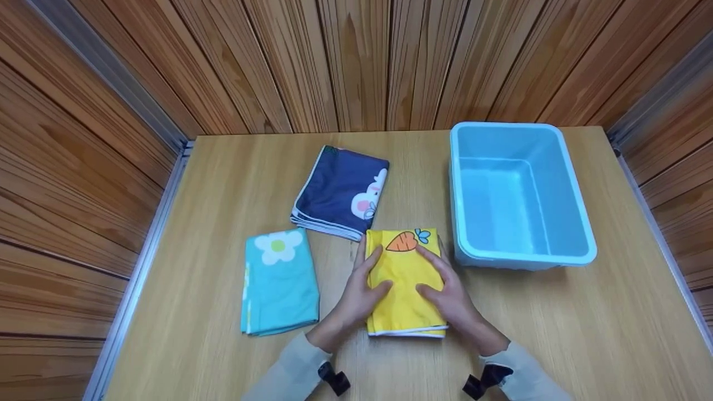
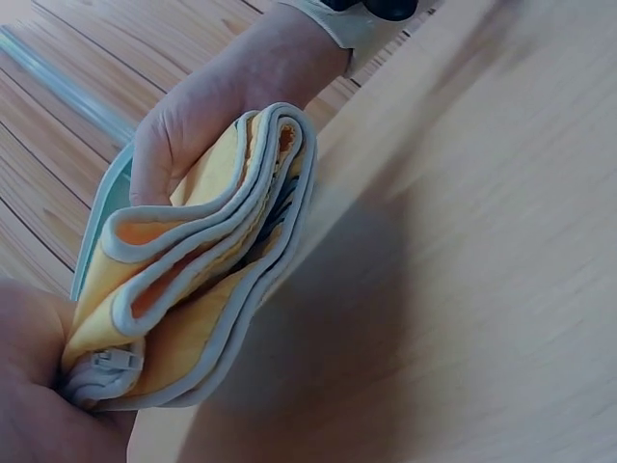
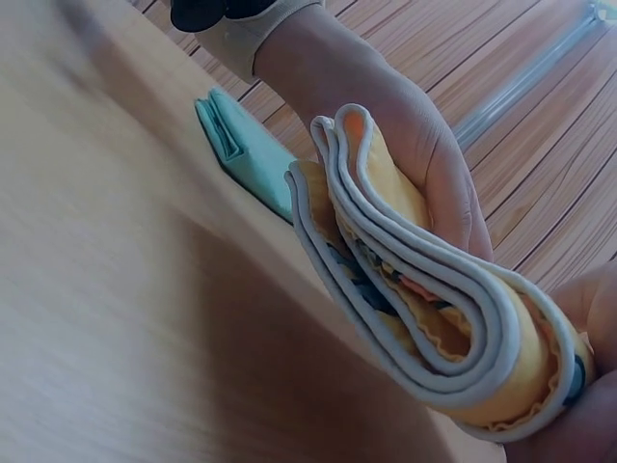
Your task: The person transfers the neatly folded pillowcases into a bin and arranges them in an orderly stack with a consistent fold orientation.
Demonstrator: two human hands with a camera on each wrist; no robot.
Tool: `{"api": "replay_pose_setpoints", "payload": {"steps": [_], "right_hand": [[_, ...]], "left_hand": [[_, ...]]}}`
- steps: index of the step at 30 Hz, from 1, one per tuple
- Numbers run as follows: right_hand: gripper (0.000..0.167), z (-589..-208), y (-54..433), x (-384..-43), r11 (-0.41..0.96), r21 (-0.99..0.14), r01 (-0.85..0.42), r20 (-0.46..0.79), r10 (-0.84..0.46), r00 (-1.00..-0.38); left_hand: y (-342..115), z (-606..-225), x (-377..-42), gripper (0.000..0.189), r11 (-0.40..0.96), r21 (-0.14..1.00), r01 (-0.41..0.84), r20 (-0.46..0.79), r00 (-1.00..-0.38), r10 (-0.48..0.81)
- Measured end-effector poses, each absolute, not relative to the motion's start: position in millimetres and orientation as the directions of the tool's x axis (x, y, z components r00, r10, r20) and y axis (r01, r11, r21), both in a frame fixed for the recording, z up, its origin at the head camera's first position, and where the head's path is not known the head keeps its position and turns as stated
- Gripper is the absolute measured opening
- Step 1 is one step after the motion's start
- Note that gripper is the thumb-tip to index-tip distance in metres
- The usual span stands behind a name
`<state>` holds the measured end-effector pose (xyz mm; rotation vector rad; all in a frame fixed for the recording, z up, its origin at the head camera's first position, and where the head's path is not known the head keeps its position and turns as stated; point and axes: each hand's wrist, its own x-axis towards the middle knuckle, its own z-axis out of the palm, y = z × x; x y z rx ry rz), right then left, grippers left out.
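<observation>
Left hand (image 1: pixel 356 294) and right hand (image 1: pixel 458 296): both gripping our folded yellow cloth (image 1: pixel 405 284), one at each long side | cloth lies between them, about equally near each, long axis running away from us | blue tub (image 1: pixel 529 260) ahead and rightward, nearer our right hand

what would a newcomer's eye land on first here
Probably the bright yellow cloth with its carrot print, held between the left hand and right hand, lower middle in the head view. Next, the large light-blue tub on the right, then the navy cloth and turquoise cloth further left.
</observation>
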<state>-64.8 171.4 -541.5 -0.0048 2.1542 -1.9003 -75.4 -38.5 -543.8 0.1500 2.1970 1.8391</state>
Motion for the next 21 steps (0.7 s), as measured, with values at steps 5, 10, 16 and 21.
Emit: {"api": "replay_pose_setpoints", "payload": {"steps": [5, 10, 16, 21], "right_hand": [[0.073, -535, 171, -64, 0.142, -0.977, 0.161, -0.185, -0.182, -0.966], [0.073, -528, 170, -63, 0.137, -0.977, 0.162, -0.187, -0.191, -0.964], [0.072, -522, 168, -62, 0.119, -0.982, 0.145, -0.165, -0.183, -0.969], [0.072, -519, 167, -60, 0.115, -0.982, 0.149, -0.169, -0.181, -0.969]], "left_hand": [[-42, -537, -75, 0.071, 0.202, 0.978, -0.043, -0.099, -0.957, 0.274], [-44, -530, -74, 0.071, 0.216, 0.975, -0.043, -0.103, -0.956, 0.275], [-46, -523, -74, 0.071, 0.221, 0.974, -0.05, -0.113, -0.953, 0.282], [-46, -519, -73, 0.071, 0.216, 0.975, -0.047, -0.107, -0.955, 0.278]]}}
